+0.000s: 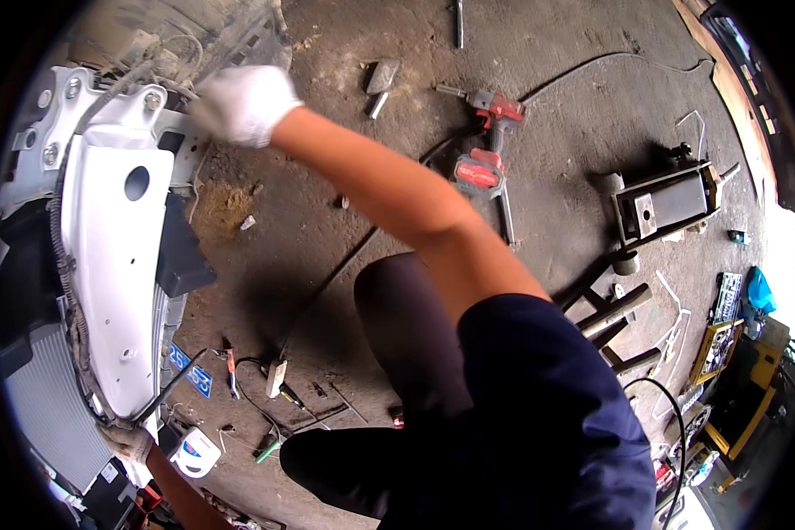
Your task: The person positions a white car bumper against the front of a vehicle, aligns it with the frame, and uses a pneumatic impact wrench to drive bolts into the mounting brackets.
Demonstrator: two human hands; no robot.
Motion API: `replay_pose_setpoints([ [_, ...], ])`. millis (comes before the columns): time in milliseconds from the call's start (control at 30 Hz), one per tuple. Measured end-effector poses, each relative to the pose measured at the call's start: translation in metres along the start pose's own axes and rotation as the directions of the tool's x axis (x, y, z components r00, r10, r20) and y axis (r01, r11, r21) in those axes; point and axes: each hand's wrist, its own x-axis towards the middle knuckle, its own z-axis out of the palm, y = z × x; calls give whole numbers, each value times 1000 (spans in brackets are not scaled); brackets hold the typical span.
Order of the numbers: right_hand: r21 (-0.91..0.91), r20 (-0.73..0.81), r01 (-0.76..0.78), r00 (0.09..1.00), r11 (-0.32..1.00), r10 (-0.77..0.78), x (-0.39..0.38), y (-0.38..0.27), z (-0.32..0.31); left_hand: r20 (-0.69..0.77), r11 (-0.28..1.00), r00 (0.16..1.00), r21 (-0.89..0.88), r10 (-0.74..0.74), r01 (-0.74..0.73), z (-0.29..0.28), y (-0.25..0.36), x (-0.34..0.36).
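My left hand [128, 442], in a pale work glove, is closed around the lower end of a dark wiring harness [68, 291]. The harness runs up along a white metal crossbeam [115, 238] on the front of a vehicle. A thin dark length [175, 385] sticks out from beside that hand. My right hand [246, 104], in a white glove, is curled by the beam's upper end, close to its bolted bracket [146, 104]. Its fingers face away and are slightly blurred, so what they hold is hidden. A ribbed radiator [49, 397] lies beside the beam.
On the stained floor lie a red cordless impact wrench [495, 124], a black cable [353, 252], a blue plate [192, 369], several hand tools and a white jug [196, 452]. A metal stand [667, 208] is at the right, with a yellow frame [715, 352] beyond it.
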Motion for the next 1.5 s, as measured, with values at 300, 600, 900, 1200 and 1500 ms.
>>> replay_pose_setpoints([
  [300, -450, 97, -378, 880, 809, 466, -182, 268, 165, -137, 972, 963, 77, 232, -223, -7, -5, 3],
  [600, -482, 132, -402, 845, 779, 518, -170, 248, 156, 60, 995, 996, 63, 69, -72, 9, -39, -15],
  [900, -232, -47, -664, 737, 711, 674, -172, 260, 147, 486, 984, 872, 175, -64, -26, -13, -14, -1],
  [1200, 685, -432, 197, 885, 701, 174, -45, 50, 109, 161, 993, 985, -98, -53, 70, -31, -21, 17],
  [1500, 864, -458, 390, 872, 320, 174, -17, -38, 138, -48, 990, 991, 75, 126, -122, -11, -70, 0],
])
